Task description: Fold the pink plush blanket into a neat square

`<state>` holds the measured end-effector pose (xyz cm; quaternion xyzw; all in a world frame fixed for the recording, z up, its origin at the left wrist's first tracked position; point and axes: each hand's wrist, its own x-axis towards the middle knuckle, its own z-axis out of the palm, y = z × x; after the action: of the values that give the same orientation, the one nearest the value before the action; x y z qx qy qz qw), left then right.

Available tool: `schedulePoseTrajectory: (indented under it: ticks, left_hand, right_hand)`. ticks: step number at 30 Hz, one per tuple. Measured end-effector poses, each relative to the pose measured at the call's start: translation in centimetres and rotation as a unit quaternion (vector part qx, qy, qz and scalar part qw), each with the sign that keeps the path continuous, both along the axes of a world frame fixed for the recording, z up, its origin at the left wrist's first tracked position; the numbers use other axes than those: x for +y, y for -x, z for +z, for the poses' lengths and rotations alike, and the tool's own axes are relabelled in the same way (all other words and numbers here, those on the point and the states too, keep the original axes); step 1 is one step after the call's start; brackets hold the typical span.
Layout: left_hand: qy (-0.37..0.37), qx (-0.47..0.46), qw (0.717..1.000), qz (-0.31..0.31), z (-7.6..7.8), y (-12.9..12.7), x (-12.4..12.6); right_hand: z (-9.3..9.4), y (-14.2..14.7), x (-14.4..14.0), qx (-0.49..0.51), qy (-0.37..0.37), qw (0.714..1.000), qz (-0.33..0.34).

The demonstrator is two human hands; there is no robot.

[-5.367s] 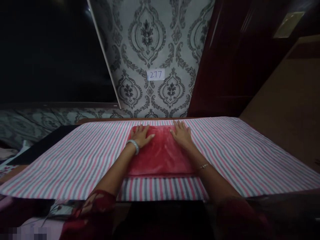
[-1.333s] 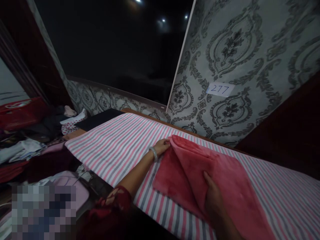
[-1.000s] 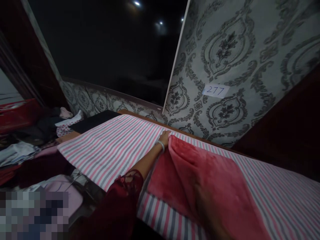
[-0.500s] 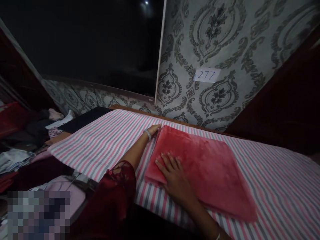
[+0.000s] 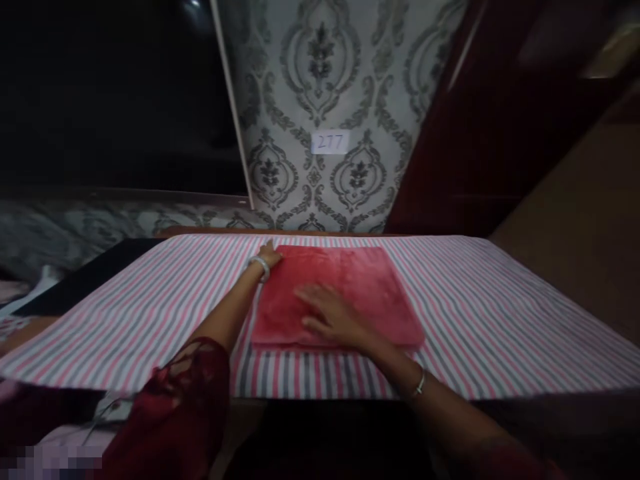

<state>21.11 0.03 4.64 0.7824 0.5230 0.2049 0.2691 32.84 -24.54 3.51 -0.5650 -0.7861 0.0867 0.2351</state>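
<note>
A red plush cloth [image 5: 350,273], folded into a flat layered rectangle, lies on a striped sheet [image 5: 165,300]. At its far left corner rests my left hand [image 5: 270,253], the fingers apart and touching the edge. My right hand [image 5: 333,313] is over the middle of the cloth, slightly blurred, with its fingers stretched out and the thumb apart. Whether the right palm presses on the pile or just skims it, I cannot tell. Neither hand grips anything.
The pink, grey and white sheet covers a long table against a patterned wall [image 5: 320,180]. A large dark television [image 5: 120,100] hangs at left, a dark red panel [image 5: 480,133] stands at right. Light clothes [image 5: 43,287] lie at the far left.
My view has turned to the right and levelled, so the cloth appears further left and squarer. My right hand has slid toward the cloth's middle; my left hand stays at the far left corner.
</note>
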Motion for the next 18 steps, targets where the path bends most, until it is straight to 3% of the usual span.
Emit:
schedulePoseTrajectory:
  ticks: [3, 7, 9, 12, 18]
  left_hand:
    - [-0.043, 0.039, 0.997, -0.049, 2.4, -2.8, -1.5]
    - [-0.095, 0.148, 0.982, -0.071, 4.0, -6.1, -4.5]
    - [-0.096, 0.203, 0.974, -0.042, 3.7, -6.8, -5.3]
    - [-0.077, 0.235, 0.969, -0.01, 1.9, -6.5, -5.1]
    - [-0.073, 0.19, 0.979, 0.004, -2.1, -4.5, -3.5]
  right_hand:
    - [2.2, -5.1, 1.2, -0.012, -0.059, 0.978, -0.2]
    - [3.9, -10.4, 3.5, -0.046, 0.006, 0.92, -0.39]
    - [3.7, -11.8, 4.6, -0.049, 0.034, 0.903, -0.425]
    - [2.2, -12.7, 5.9, -0.046, 0.053, 0.894, -0.442]
    - [-2.0, -13.6, 6.5, -0.05, 0.048, 0.892, -0.447]
